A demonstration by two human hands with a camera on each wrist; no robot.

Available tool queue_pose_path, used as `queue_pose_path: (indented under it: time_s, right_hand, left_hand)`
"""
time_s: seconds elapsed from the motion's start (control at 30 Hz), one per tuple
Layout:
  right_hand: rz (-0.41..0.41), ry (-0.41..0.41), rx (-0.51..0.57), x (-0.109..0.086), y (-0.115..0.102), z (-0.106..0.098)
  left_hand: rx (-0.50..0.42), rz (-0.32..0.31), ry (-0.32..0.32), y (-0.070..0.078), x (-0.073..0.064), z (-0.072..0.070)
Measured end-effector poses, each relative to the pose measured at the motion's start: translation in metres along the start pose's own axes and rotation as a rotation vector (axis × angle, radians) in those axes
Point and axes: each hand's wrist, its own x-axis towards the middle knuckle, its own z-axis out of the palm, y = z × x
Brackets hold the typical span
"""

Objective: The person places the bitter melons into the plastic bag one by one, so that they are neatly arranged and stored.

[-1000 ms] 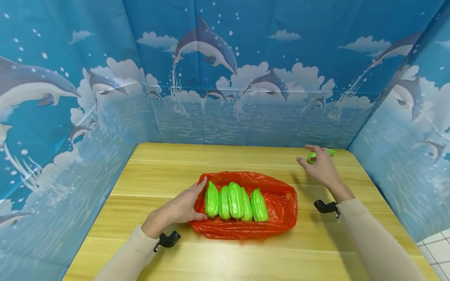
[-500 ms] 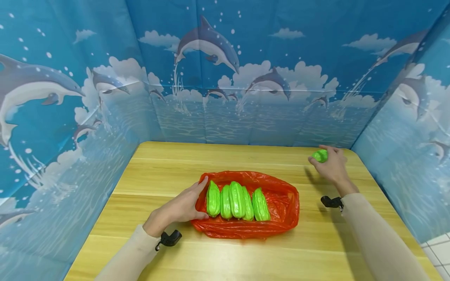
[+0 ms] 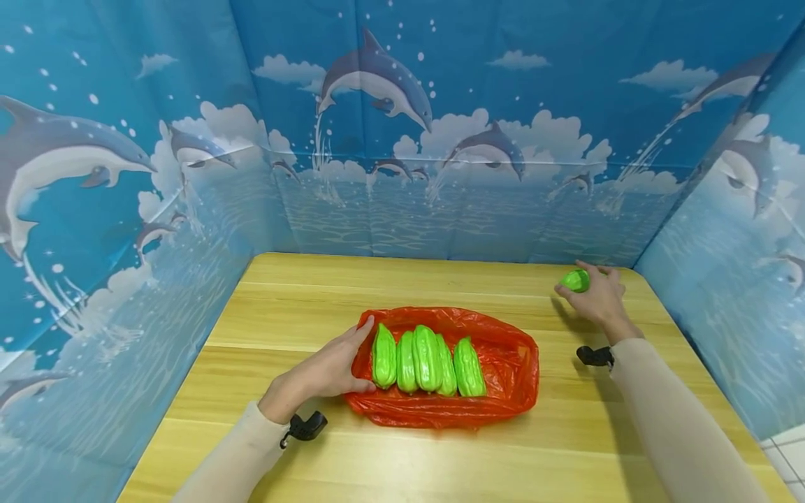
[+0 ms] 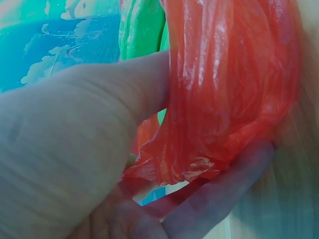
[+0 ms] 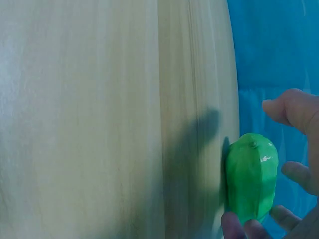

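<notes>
A red plastic bag (image 3: 434, 416) sits spread on the table, holding several bright green, ribbed bitter melons (image 3: 426, 358) side by side. My left hand (image 3: 333, 365) grips its left end, fingers bent around the plastic; in the left wrist view the thumb goes over the red film (image 4: 214, 89) and a finger lies beneath. At the table's far right corner a single bitter melon (image 5: 251, 177) lies by the edge. Around it stands my right hand (image 3: 597, 293), fingers spread with gaps to the melon in the right wrist view, some fingertips (image 5: 233, 225) right at its lower end.
The wooden table (image 3: 251, 335) is bounded at the back and sides by a blue dolphin-print curtain (image 3: 402, 202). Inside the bag, bare red film shows right of the melons. Each wrist wears a black camera mount (image 3: 306, 425).
My right hand has moved right, to around the lone bitter melon, and has barely shifted in the last half second. My left hand stays at the bag.
</notes>
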Motion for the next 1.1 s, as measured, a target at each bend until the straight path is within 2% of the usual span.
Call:
queue_pose_path:
  time_s: [0.33, 0.63, 1.1]
  right_hand:
    - [-0.002, -0.012, -0.009, 0.002, 0.007, 0.005]
    - [-0.042, 0.023, -0.002, 0.0, 0.011, 0.008]
    - [-0.061, 0.067, 0.025, -0.006, 0.015, 0.011]
  left_hand:
    - [0.003, -0.002, 0.003, -0.002, 0.0, 0.002]
    - [0.002, -0.011, 0.006, -0.002, 0.0, 0.002]
    - [0.0, -0.008, 0.01, -0.003, 0.0, 0.003]
